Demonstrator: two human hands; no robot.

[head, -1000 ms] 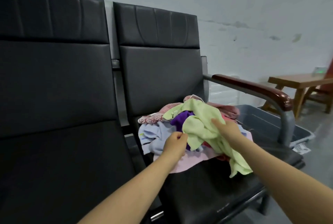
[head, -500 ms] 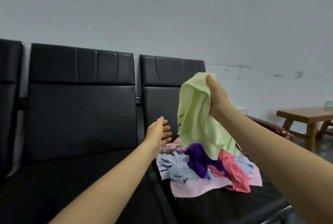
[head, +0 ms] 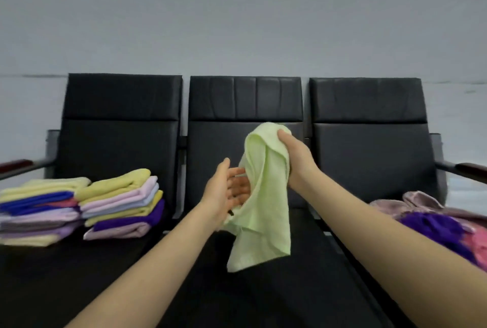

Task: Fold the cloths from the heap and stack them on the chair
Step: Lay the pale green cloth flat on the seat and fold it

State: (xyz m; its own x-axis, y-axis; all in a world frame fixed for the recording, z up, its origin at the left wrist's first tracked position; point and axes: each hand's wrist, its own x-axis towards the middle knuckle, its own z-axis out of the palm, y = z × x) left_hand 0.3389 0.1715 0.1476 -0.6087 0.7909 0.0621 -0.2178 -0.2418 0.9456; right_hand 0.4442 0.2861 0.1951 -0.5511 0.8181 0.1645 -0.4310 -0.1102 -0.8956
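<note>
Right hand (head: 295, 159) grips green cloth (head: 263, 196) above middle seat (head: 263, 288); left hand (head: 226, 193) spread beside it. Left of seat: two folded stacks (head: 79, 203). Right: heap (head: 434, 222) unfolded.

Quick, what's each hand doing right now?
Left hand: open, palm beside the green cloth, gripping nothing.
Right hand: closed on the green cloth's top, holding it up.

A waiting room, seemingly: three linked black seats (head: 245, 127) with armrests (head: 458, 169) are standing along a bare grey wall (head: 237, 16).
</note>
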